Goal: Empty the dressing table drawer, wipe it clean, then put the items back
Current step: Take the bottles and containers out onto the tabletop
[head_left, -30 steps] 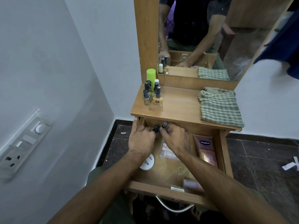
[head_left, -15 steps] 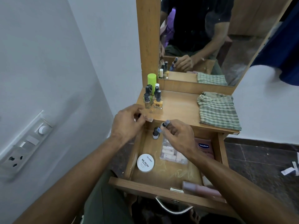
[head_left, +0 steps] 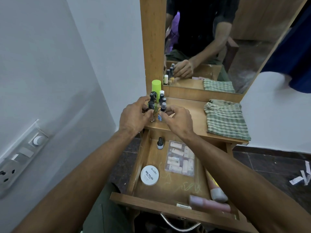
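while two hands point(head_left: 134, 115) point(head_left: 178, 120) grip bottles point(head_left: 162, 109), one bottle point(head_left: 159, 143) in drawer point(head_left: 151, 201)

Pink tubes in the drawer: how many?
2: grey-capped tube along the drawer's right wall, partly under the right arm; second tube along the front wall. The arm may hide more.

Bottles point(head_left: 159, 100) stand left on the tabletop point(head_left: 188, 118), cloth point(head_left: 226, 120) right, drawer point(head_left: 168, 187) below.
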